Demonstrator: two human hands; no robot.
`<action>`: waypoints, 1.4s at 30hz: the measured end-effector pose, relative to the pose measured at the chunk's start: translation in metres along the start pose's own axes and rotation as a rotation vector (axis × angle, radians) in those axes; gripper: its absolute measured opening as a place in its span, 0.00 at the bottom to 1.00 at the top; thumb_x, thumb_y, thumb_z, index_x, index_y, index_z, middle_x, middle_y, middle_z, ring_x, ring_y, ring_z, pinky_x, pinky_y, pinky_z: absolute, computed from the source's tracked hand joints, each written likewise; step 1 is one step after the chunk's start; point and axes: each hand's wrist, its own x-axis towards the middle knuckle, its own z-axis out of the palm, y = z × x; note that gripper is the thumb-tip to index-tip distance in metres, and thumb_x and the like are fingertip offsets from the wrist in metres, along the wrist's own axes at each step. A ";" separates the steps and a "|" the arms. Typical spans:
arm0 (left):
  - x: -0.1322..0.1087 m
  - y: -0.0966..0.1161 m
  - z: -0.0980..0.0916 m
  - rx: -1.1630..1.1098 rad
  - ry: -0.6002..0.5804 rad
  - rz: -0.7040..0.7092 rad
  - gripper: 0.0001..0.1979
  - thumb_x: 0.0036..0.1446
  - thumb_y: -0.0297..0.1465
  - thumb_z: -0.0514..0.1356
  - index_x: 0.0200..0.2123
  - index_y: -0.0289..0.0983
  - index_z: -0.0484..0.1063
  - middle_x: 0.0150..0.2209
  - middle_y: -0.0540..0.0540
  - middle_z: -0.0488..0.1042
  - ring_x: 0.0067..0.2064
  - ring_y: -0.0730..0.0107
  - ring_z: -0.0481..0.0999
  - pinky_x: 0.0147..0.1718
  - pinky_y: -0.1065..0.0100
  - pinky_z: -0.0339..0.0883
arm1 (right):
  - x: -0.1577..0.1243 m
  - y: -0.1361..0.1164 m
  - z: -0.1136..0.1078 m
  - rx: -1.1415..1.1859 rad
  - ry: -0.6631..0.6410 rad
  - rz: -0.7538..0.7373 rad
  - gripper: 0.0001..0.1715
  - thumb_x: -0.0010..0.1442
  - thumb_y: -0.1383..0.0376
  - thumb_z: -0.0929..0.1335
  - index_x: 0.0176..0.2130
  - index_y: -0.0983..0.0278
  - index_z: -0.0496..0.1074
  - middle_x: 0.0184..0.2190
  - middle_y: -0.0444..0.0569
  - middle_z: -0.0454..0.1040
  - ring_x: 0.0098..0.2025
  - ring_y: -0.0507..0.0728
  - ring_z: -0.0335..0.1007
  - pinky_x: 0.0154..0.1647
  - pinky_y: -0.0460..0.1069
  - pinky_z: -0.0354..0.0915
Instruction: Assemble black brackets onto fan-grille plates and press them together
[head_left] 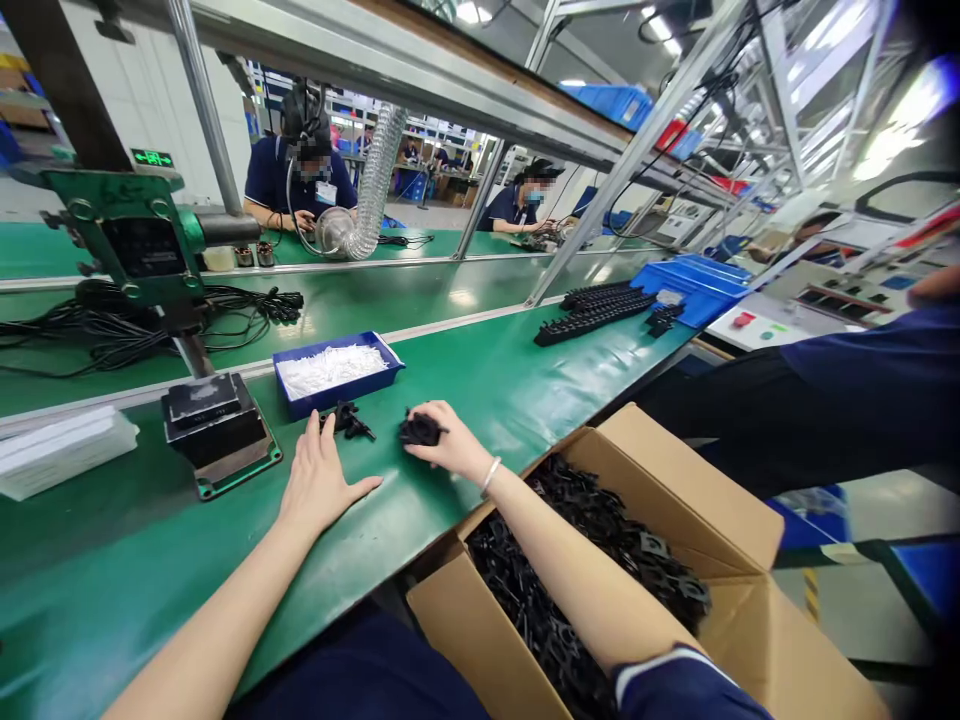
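My right hand (pixel 448 440) is closed round a black plastic part (pixel 421 430), just over the green bench mat (pixel 480 375). My left hand (pixel 324 478) lies with its fingers spread on the mat, fingertips beside another small black plastic part (pixel 349 420). Behind that part stands a blue tray (pixel 337 398) filled with small white pieces (pixel 330 370). Under my right forearm, a cardboard box (pixel 679 490) holds a heap of black plastic parts (pixel 600 520).
A green bench press (pixel 131 235) with a black base block (pixel 214 415) stands at the left, near a white stack (pixel 64 450). Rows of black parts (pixel 596 312) lie before a blue bin (pixel 694 285). Co-workers sit across the bench; another person's sleeve (pixel 870 370) is at the right.
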 end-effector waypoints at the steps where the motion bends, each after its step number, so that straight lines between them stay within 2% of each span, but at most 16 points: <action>1: -0.001 0.000 0.001 -0.004 0.009 0.010 0.60 0.47 0.58 0.62 0.69 0.28 0.39 0.70 0.20 0.41 0.68 0.28 0.51 0.60 0.35 0.57 | 0.010 -0.004 0.011 -0.014 -0.019 -0.038 0.35 0.43 0.57 0.78 0.50 0.60 0.71 0.53 0.53 0.63 0.57 0.62 0.64 0.58 0.60 0.67; 3: -0.001 -0.001 0.003 -0.008 0.026 0.025 0.61 0.46 0.59 0.63 0.69 0.29 0.37 0.69 0.20 0.41 0.68 0.29 0.50 0.60 0.35 0.56 | 0.017 -0.008 0.017 -0.032 -0.035 -0.102 0.44 0.44 0.57 0.78 0.57 0.59 0.66 0.61 0.54 0.58 0.66 0.64 0.52 0.67 0.62 0.56; 5: 0.001 -0.001 0.003 -0.001 0.029 0.026 0.63 0.44 0.61 0.62 0.69 0.29 0.36 0.69 0.19 0.40 0.69 0.29 0.49 0.60 0.35 0.56 | 0.010 0.001 0.001 -0.104 0.075 -0.122 0.43 0.50 0.53 0.75 0.61 0.57 0.62 0.64 0.54 0.55 0.69 0.63 0.46 0.69 0.61 0.50; 7: 0.006 0.001 0.004 0.013 0.007 0.018 0.63 0.44 0.61 0.62 0.69 0.28 0.37 0.69 0.18 0.40 0.68 0.28 0.50 0.61 0.36 0.56 | -0.013 0.027 -0.030 -0.238 0.313 -0.036 0.36 0.59 0.50 0.69 0.62 0.57 0.59 0.62 0.54 0.57 0.66 0.62 0.52 0.67 0.61 0.54; 8: 0.009 0.002 0.003 0.018 -0.007 0.018 0.63 0.44 0.61 0.62 0.69 0.27 0.38 0.69 0.18 0.41 0.68 0.28 0.50 0.61 0.36 0.56 | -0.031 0.046 -0.047 -0.318 0.445 0.075 0.34 0.61 0.49 0.66 0.62 0.56 0.58 0.60 0.54 0.58 0.63 0.61 0.57 0.65 0.60 0.58; 10: 0.015 0.006 0.003 0.022 -0.029 0.040 0.61 0.46 0.60 0.62 0.68 0.27 0.39 0.69 0.18 0.42 0.68 0.28 0.51 0.61 0.37 0.56 | -0.081 0.090 -0.074 -0.377 0.533 0.266 0.38 0.64 0.49 0.61 0.65 0.64 0.51 0.60 0.63 0.55 0.60 0.66 0.59 0.62 0.67 0.58; 13: 0.022 0.013 0.000 0.027 -0.010 0.074 0.58 0.49 0.57 0.63 0.68 0.25 0.40 0.67 0.18 0.47 0.69 0.32 0.50 0.62 0.40 0.54 | -0.187 0.140 -0.079 -0.459 0.419 0.546 0.49 0.57 0.47 0.67 0.66 0.67 0.50 0.57 0.67 0.57 0.60 0.71 0.58 0.62 0.71 0.53; 16: 0.029 0.019 -0.002 0.028 0.010 0.055 0.55 0.51 0.54 0.63 0.67 0.23 0.42 0.67 0.19 0.49 0.68 0.34 0.50 0.63 0.42 0.52 | -0.285 0.155 -0.035 -0.469 0.143 0.759 0.61 0.37 0.49 0.79 0.64 0.62 0.58 0.59 0.63 0.59 0.63 0.73 0.56 0.62 0.67 0.56; 18: 0.032 0.020 -0.002 0.017 0.012 0.057 0.57 0.50 0.55 0.63 0.67 0.22 0.41 0.67 0.20 0.48 0.69 0.34 0.49 0.64 0.42 0.51 | -0.319 0.158 0.002 -0.462 0.006 0.848 0.66 0.31 0.51 0.80 0.65 0.60 0.59 0.63 0.64 0.53 0.66 0.77 0.50 0.62 0.69 0.55; 20: 0.033 0.020 -0.002 0.005 0.016 0.074 0.60 0.49 0.58 0.61 0.67 0.21 0.40 0.67 0.20 0.46 0.69 0.34 0.48 0.64 0.41 0.50 | -0.328 0.163 0.028 -0.465 -0.075 0.882 0.67 0.35 0.50 0.79 0.67 0.60 0.55 0.67 0.66 0.44 0.69 0.81 0.37 0.62 0.72 0.51; 23: 0.030 0.019 -0.002 0.010 0.034 0.105 0.62 0.47 0.63 0.57 0.67 0.19 0.40 0.67 0.20 0.46 0.69 0.35 0.47 0.64 0.41 0.48 | -0.316 0.175 0.040 -0.465 -0.178 0.825 0.64 0.42 0.54 0.78 0.69 0.56 0.50 0.70 0.62 0.36 0.70 0.81 0.27 0.63 0.73 0.46; 26: 0.028 0.016 0.000 0.033 0.050 0.109 0.64 0.46 0.65 0.56 0.67 0.21 0.40 0.68 0.21 0.46 0.69 0.36 0.48 0.64 0.42 0.49 | -0.302 0.180 0.033 -0.452 -0.287 0.712 0.61 0.43 0.59 0.77 0.68 0.53 0.51 0.68 0.59 0.44 0.70 0.75 0.36 0.66 0.70 0.41; 29: 0.029 0.013 0.002 0.045 0.044 0.092 0.64 0.45 0.66 0.56 0.68 0.23 0.40 0.68 0.23 0.46 0.69 0.36 0.50 0.63 0.41 0.51 | -0.295 0.179 0.027 -0.451 -0.357 0.642 0.56 0.43 0.60 0.77 0.67 0.57 0.56 0.63 0.61 0.54 0.67 0.72 0.46 0.67 0.69 0.39; 33: 0.030 0.014 0.000 0.046 0.021 0.071 0.64 0.44 0.66 0.54 0.68 0.23 0.40 0.67 0.23 0.47 0.69 0.35 0.50 0.63 0.40 0.52 | -0.293 0.176 0.029 -0.449 -0.389 0.624 0.51 0.42 0.58 0.78 0.63 0.61 0.62 0.60 0.63 0.58 0.64 0.73 0.50 0.65 0.69 0.42; 38: 0.028 0.017 -0.005 0.049 -0.010 0.064 0.63 0.45 0.66 0.53 0.68 0.24 0.40 0.67 0.23 0.48 0.68 0.35 0.51 0.63 0.39 0.52 | -0.289 0.182 0.030 -0.416 -0.396 0.633 0.52 0.40 0.56 0.80 0.61 0.59 0.64 0.61 0.60 0.58 0.65 0.71 0.52 0.66 0.67 0.44; 42: 0.028 0.017 -0.006 0.040 -0.001 0.070 0.64 0.43 0.68 0.52 0.68 0.24 0.42 0.67 0.23 0.49 0.68 0.34 0.52 0.63 0.40 0.53 | -0.289 0.186 0.028 -0.412 -0.346 0.664 0.30 0.57 0.55 0.73 0.56 0.63 0.68 0.60 0.55 0.63 0.62 0.66 0.58 0.62 0.66 0.54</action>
